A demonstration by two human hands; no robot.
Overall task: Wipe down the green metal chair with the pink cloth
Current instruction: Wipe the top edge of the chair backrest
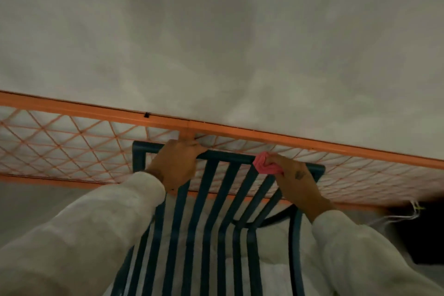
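The chair [208, 202], dark green with slats, sits close in front of an orange mesh fence [72, 113], its top rail just below the fence's top bar. The left grip [175, 163] is curled over the top rail near its left corner, wrapped round the bar. The right grip [296, 181] pinches the cloth [265, 164], bunched into a pink wad, and presses it on the top rail toward the right end. The two grips are apart on the same rail, several slats between them. Pale sleeves [96, 223] cover both arms. Behind the fence lies a grey mottled surface [216, 31]
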